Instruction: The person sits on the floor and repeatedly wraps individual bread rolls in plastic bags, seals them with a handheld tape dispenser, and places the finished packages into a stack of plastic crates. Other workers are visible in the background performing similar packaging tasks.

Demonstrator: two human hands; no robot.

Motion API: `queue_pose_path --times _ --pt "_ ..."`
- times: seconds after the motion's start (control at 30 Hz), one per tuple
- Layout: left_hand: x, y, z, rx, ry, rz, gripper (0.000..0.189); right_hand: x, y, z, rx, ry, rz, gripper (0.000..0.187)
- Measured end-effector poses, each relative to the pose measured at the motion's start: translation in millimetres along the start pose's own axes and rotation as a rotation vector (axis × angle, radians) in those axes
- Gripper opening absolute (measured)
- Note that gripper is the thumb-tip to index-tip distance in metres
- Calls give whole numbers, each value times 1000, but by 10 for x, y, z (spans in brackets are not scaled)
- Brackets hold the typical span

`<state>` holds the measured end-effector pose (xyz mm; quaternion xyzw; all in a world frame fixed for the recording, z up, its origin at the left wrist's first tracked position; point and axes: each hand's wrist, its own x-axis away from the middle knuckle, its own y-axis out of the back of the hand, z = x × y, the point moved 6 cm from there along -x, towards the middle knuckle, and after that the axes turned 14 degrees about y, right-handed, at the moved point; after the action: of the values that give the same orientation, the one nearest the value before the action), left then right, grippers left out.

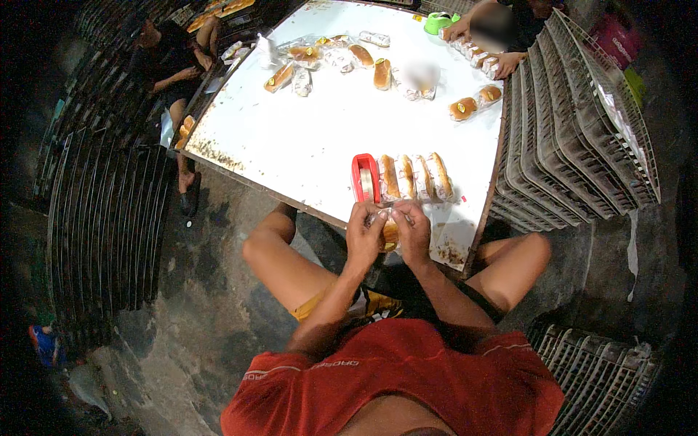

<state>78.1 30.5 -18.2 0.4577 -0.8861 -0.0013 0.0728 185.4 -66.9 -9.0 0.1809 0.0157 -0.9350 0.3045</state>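
Observation:
At the table's near edge, my left hand (364,234) and my right hand (413,231) together grip a bread roll in a clear plastic wrapper (390,235). Fingers and thumbs of both pinch the wrapper's far end, and they partly cover the roll. Just beyond my left hand stands a red tape dispenser (357,173) with a roll of pale tape (366,183) in it. To its right, several wrapped bread rolls (406,177) lie side by side in a row on the white tabletop (283,158).
More wrapped rolls (305,53) are scattered across the table's far half. At the far right, a co-worker's hands (507,64) touch a row of rolls near a green tape dispenser (438,23). Stacked plastic crates (567,131) rise along the right edge. Another person (169,60) sits at left.

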Motion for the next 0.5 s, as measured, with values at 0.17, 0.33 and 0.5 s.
queue_pose_path --times 0.17,0.33,0.5 --pt "249 -82 100 157 185 -162 12 207 -197 -26 -407 -136 -187 11" --pt "235 173 20 373 -21 -300 25 -88 -243 -853 28 -162 93 24" --pt "151 388 -194 338 -53 -307 19 35 -552 -1350 73 -242 349 29"
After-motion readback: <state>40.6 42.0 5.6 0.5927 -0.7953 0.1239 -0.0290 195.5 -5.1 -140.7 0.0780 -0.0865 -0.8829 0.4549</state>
